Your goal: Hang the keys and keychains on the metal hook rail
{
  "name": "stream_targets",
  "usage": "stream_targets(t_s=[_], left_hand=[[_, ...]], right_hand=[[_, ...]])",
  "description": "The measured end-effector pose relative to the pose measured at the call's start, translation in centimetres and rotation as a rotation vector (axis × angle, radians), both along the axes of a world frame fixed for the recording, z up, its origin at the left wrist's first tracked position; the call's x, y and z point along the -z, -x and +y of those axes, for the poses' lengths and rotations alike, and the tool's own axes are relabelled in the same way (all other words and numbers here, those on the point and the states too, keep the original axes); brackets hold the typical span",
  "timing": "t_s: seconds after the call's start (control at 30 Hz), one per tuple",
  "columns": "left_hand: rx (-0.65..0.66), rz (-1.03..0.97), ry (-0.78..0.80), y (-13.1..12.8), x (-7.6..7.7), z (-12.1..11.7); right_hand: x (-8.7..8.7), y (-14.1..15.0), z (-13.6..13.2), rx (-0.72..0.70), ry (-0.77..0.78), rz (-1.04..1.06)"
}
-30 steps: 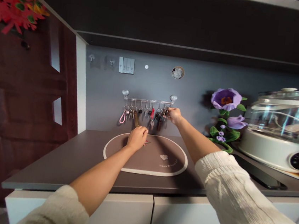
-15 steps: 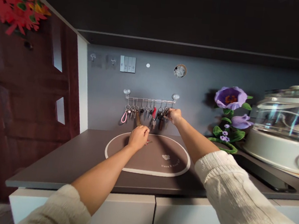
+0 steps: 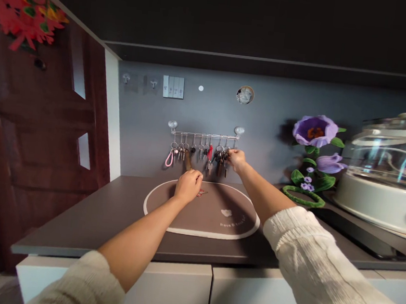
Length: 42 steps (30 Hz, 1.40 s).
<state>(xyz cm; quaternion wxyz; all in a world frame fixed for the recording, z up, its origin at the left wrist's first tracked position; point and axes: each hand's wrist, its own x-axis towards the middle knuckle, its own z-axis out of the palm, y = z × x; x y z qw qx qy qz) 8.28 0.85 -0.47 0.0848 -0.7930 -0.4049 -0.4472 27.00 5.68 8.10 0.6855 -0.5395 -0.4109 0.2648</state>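
A clear hook rail [image 3: 204,135] on the grey wall carries several hanging key bunches, one with a pink loop strap [image 3: 169,158] and one with a red cord [image 3: 209,152]. At its right end my right hand [image 3: 237,160] pinches the last bunch of keys [image 3: 227,160], fingers partly covering it. Over the rounded brown mat [image 3: 199,219], my left hand [image 3: 188,184] is closed with its knuckles up. Its fingers hide whatever it may hold. A small red and metallic item [image 3: 202,192] shows just beyond that hand; whether they touch is unclear.
To the right stand purple fabric flowers [image 3: 314,132] on a green base, a black phone [image 3: 361,235], and a white appliance with a clear top [image 3: 382,200]. A dark shelf [image 3: 237,30] overhangs the counter. The brown door [image 3: 37,144] is at left.
The view has shifted slightly. My right hand stays at the rail's right end, and more of the keys beside its fingers shows now. My left hand holds its place over the mat.
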Motion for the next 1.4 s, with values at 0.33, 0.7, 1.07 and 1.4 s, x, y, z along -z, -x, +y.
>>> stream_targets(t_s=[0.33, 0.7, 1.07, 1.4], left_hand=[[-0.02, -0.04, 0.035, 0.7, -0.1, 0.4], [-0.066, -0.006, 0.155, 2.3, -1.1, 0.7], [-0.017, 0.21, 0.301, 3.0, 0.2, 1.6], [0.067, 0.288, 0.39, 3.1, 1.1, 2.7]], right_hand=[[0.5, -0.2, -0.1, 0.085, -0.013, -0.113], [2.6, 2.1, -2.1, 0.213, -0.071, -0.283], [8.0, 5.6, -5.2, -0.114, 0.059, -0.375], [9.8, 4.8, -5.3, -0.208, 0.139, -0.635]])
